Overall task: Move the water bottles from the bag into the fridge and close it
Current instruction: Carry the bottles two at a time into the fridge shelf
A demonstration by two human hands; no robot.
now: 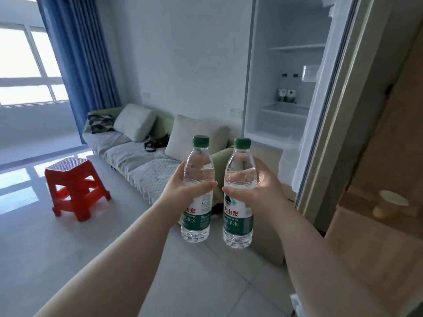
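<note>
My left hand [183, 186] grips a clear water bottle [198, 216] with a green cap and green label, held upright. My right hand [258, 186] grips a second, matching water bottle [238, 223] right beside it. Both are held out in front of me at mid-height. The fridge [263, 65] stands open ahead on the right, its door [329, 106] swung towards me. Two more bottles [287, 91] stand together on a lower fridge shelf. The bag is not in view.
A sofa [137, 156] with cushions and a dark item runs along the wall left of the fridge. A red plastic stool [75, 186] stands on the tiled floor at the left. A wooden cabinet [389, 179] with a knob is at the right.
</note>
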